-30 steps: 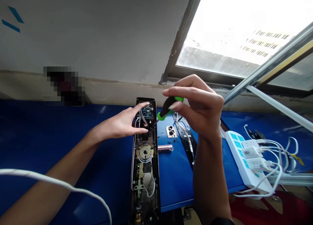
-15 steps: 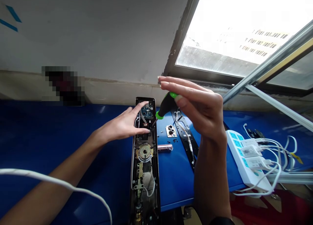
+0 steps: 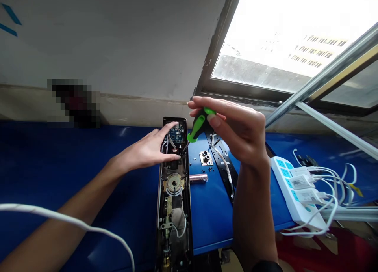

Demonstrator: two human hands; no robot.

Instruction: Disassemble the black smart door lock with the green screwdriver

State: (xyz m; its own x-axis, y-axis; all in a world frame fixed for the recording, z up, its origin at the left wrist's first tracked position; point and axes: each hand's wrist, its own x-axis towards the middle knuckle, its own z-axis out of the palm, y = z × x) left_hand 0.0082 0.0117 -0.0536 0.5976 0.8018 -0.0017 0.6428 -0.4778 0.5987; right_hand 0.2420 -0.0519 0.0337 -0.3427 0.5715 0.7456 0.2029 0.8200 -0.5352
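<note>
A long black door-lock housing [image 3: 174, 201] lies open on the blue table, its inner parts showing. At its far end is a circuit board [image 3: 176, 135] with thin wires. My left hand [image 3: 147, 149] rests across that end, thumb and forefinger spread apart, the forefinger over the board and the thumb on a black part lower down. In my right hand [image 3: 236, 126] is a black-and-green screwdriver [image 3: 197, 127], held at its handle's top between thumb and fingers. Its shaft slants down to the housing's right inner side, near my left thumb; the screw under the tip is too small to see.
Right of the housing lie a small metal plate with a black part [image 3: 206, 158], several loose screws [image 3: 210, 169], a pinkish cylinder [image 3: 198, 178] and a long black panel [image 3: 220, 153] with a cable. A white power strip [image 3: 295, 197] with chargers stands farther right. A white cable [image 3: 73, 223] crosses the lower left.
The screwdriver's handle has turned, showing more green, and my right hand has shifted and rolled slightly, its fingers curling over the handle top. My left hand stays at the same place on the housing.
</note>
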